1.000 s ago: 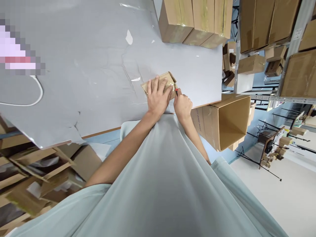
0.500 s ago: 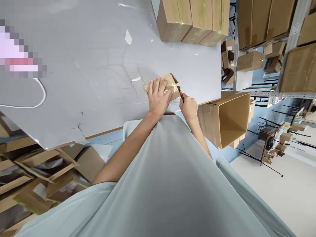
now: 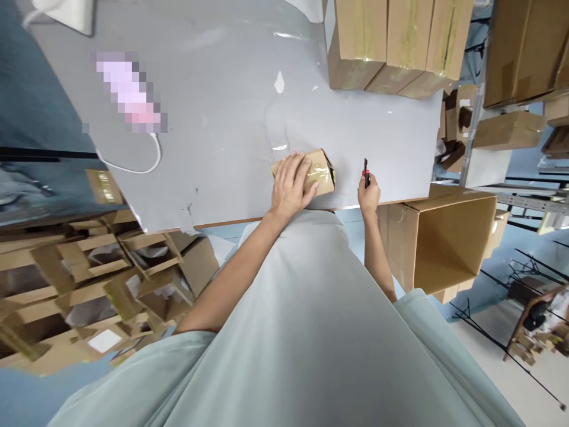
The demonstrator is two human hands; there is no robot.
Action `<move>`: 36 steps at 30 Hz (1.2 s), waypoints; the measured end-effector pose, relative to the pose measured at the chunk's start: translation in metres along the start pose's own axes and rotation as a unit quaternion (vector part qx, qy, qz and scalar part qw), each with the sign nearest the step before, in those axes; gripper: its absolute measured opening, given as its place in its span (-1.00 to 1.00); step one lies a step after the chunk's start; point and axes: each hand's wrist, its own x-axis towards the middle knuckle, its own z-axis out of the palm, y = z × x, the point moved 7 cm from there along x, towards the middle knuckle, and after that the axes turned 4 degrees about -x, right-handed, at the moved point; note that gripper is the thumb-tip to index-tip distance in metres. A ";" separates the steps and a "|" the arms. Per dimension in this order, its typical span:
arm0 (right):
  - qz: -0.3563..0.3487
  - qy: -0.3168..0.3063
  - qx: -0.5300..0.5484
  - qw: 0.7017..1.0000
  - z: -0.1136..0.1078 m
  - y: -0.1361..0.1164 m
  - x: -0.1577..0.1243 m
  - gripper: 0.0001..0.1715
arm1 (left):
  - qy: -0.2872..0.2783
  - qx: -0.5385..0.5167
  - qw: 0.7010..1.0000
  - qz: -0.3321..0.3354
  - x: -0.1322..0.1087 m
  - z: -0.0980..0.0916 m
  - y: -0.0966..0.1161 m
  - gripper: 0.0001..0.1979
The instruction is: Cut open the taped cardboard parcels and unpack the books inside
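A small cardboard box (image 3: pixel 319 171) with clear tape on top lies near the front edge of the grey table (image 3: pixel 213 118). My left hand (image 3: pixel 291 187) rests flat on the box, fingers spread over its top. My right hand (image 3: pixel 368 196) is to the right of the box, apart from it, closed around a small red and black utility knife (image 3: pixel 365 172) that points up and away from me.
Large taped cartons (image 3: pixel 395 41) stand at the table's far right. An open cardboard box (image 3: pixel 448 237) sits below the table's right edge. Flattened cardboard pieces (image 3: pixel 89 273) are heaped at the left. A white cable (image 3: pixel 133 169) lies on the table. Shelves with boxes stand at the right.
My right hand has drawn the knife away from the box's right edge, out to the right. My left hand stays on the box. The view has shifted.
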 end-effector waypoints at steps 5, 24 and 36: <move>0.073 -0.053 -0.027 0.996 0.051 0.029 0.038 -0.35 | 0.034 0.062 0.995 -0.068 -0.047 -0.032 -0.053 -0.07; -0.157 -0.165 0.405 0.886 0.090 -0.090 0.004 -0.32 | 0.296 -0.095 0.919 -0.244 -0.107 -0.101 -0.053 -0.57; -0.136 -0.110 0.391 0.904 0.044 -0.058 -0.014 -0.36 | 0.203 -0.379 0.810 -0.398 -0.064 -0.031 -0.109 -0.64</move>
